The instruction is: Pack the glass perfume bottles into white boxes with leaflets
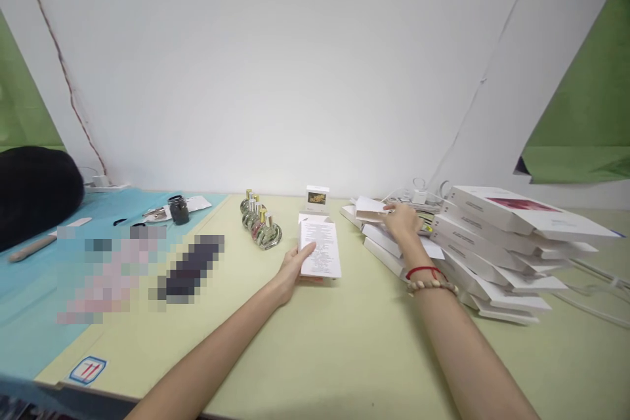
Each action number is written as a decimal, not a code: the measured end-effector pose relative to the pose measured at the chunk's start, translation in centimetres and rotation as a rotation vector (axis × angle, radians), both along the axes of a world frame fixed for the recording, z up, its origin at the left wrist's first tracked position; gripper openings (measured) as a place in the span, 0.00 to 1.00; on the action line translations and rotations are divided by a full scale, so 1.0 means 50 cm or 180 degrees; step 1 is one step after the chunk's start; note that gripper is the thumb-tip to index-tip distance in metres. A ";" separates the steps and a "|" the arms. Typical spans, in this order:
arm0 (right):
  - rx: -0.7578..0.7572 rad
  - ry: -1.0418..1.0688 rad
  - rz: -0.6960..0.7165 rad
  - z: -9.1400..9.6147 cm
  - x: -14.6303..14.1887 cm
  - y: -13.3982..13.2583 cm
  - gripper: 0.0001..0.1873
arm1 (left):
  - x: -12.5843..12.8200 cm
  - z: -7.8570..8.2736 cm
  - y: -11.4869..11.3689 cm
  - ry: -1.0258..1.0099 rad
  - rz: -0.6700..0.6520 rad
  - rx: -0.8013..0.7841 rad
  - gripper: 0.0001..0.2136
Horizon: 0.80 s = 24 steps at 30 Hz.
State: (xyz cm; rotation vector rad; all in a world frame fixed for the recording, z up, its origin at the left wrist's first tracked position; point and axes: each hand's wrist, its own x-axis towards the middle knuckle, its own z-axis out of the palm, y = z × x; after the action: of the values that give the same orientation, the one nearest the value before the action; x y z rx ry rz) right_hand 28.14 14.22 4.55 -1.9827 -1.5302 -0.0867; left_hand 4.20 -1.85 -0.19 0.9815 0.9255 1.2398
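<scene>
My left hand [294,268] grips the left edge of a white printed box [321,248] that lies on the pale green table [315,341], its flap open at the far end. My right hand [402,220] reaches into a heap of flat white cartons [384,239] and rests on a folded white piece [370,208], fingers curled over it. A red cord and a bead bracelet circle my right wrist. A row of small glass perfume bottles [260,223] with gold caps stands just left of the box.
A tall stack of flat white boxes [506,243] fills the right side, with white cables [590,289] behind it. To the left lie a blue mat [44,315], a dark jar [178,209], a black bag [34,193] and a wooden stick [29,249].
</scene>
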 end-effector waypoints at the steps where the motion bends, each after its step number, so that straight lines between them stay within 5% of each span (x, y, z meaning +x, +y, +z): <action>1: 0.0155 0.0104 0.0030 0.008 0.001 -0.003 0.14 | 0.000 0.000 0.002 0.0137 0.0171 0.0077 0.22; 7: 0.1047 0.0341 0.0232 0.102 -0.018 -0.042 0.15 | -0.017 -0.013 0.018 0.0621 0.1017 0.0539 0.25; 10: 0.1619 0.0712 0.0833 0.154 -0.044 -0.083 0.16 | -0.036 -0.025 0.027 0.1103 0.1121 0.0595 0.28; 14: 0.1445 0.1172 0.1668 0.194 -0.080 -0.141 0.17 | -0.054 -0.023 0.023 0.2200 0.1412 0.0841 0.29; 18: 0.1194 0.1014 0.2083 0.208 -0.109 -0.182 0.14 | -0.050 0.005 0.001 0.3057 0.1949 0.1695 0.32; 24: 0.0844 0.0656 0.2284 0.202 -0.191 -0.232 0.12 | -0.012 0.027 -0.025 0.2962 0.1929 0.2361 0.39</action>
State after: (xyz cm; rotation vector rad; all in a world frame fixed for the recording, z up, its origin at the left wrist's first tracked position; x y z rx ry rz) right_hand 18.57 2.63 14.64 -1.1189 -1.8804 0.1958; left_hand 3.58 -3.07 1.16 2.0691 1.6007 1.7096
